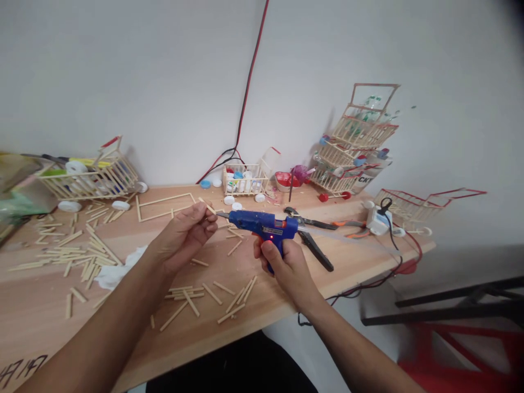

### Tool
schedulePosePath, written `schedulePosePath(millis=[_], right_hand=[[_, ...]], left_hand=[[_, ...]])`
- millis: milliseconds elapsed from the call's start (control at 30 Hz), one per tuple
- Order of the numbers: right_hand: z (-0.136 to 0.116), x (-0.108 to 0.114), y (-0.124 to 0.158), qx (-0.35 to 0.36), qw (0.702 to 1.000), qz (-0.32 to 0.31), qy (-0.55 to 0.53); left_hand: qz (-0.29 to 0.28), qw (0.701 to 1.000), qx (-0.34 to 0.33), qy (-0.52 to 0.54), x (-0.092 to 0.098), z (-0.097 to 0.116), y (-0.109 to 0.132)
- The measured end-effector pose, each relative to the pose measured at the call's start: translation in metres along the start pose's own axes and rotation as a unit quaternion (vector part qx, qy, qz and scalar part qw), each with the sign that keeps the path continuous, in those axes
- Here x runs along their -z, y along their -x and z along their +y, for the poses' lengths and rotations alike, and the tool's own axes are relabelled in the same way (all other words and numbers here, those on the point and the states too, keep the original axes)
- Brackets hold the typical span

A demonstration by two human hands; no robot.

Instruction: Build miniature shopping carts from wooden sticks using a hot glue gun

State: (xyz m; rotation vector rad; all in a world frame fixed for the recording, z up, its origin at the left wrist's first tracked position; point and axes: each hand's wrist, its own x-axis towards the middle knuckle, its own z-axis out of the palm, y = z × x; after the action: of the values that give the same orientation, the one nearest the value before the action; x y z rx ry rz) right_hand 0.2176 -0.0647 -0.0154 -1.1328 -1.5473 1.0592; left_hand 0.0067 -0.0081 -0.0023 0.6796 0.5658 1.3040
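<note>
In my right hand (282,259) is a blue hot glue gun (262,222), its red light lit and a long clear glue stick (347,238) trailing out of the back. Its nozzle points left, close to my left hand (192,224). The fingertips of that hand pinch a short wooden stick (208,206) just above the nozzle tip; whether stick and nozzle touch I cannot tell. Beyond the left hand, a flat rectangular stick frame (164,197) lies on the wooden table (229,338), partly hidden by the hand.
Loose wooden sticks (90,254) cover the table's left and front. Small stick-built carts (245,180) stand along the wall, one stack (347,147) rising at the right. Pliers (313,245) lie behind the glue gun. A white plug adapter (379,219) with cables sits near the right edge.
</note>
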Motion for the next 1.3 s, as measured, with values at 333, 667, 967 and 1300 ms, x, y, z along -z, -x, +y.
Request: schedulePosePath(millis=[333,667,967,1300], right_hand=[[0.003,-0.002,-0.002,0.014,0.999,0.005,0.042],[0.002,-0.002,-0.004,0.004,0.999,0.025,0.035],[0.005,-0.002,-0.004,0.012,0.999,0.028,0.04],[-0.009,0.001,-0.006,-0.03,0.986,0.015,-0.161]], left_hand=[[0.013,0.999,0.024,0.036,-0.003,0.001,0.001],[0.02,0.999,0.02,0.04,-0.002,0.0,0.0],[0.015,0.999,0.019,0.037,-0.003,0.001,0.001],[0.073,0.951,-0.08,-0.289,-0.006,0.0,0.005]])
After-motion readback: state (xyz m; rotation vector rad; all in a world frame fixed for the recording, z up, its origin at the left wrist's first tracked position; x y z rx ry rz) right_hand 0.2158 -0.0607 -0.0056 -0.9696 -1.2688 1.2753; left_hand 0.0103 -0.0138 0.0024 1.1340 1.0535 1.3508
